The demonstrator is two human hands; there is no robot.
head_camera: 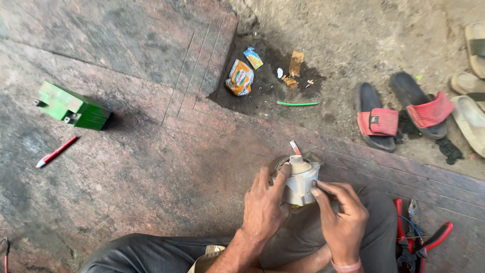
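I observe both hands closed on 1 pale plastic housing (300, 183), held above the lap at the stone floor (151, 151) edge. Left hand (263, 205) grips its left side; right hand (343, 220) presses its right rim. Red-handled pliers (419, 242) lie just beside the right knee. A green box (73, 107) and red pen (56, 151) sit well apart, left.

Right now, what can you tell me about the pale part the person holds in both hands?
The pale part looks like moulded plastic, cream to off-white, with a rounded knob on top and a wider, faceted body below. It stands roughly upright over the person's lap, above the stone floor. The left hand wraps its left side with the thumb near the top; the right hand presses fingers against its right side. Its underside is hidden.
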